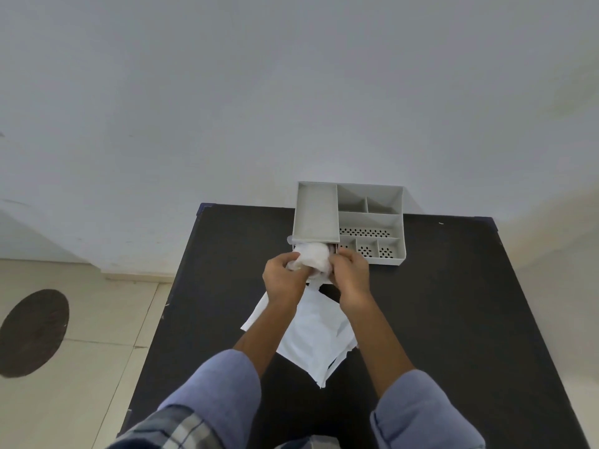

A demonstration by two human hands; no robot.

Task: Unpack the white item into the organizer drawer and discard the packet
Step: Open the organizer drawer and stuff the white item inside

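Observation:
A grey plastic organizer (369, 222) with several compartments stands at the far edge of the black table (437, 303), against the wall. Its drawer is pulled out at the front left, under the long tray section. A crumpled white item (312, 259) sits in the drawer opening. My left hand (283, 277) grips its left side and my right hand (351, 270) presses on its right side. The flat white packet (314, 335) lies on the table beneath my forearms, partly hidden by them.
A pale wall rises right behind the organizer. Tiled floor lies left of the table, with a dark round mat (32, 332) on it. The table's left edge runs close to my left arm.

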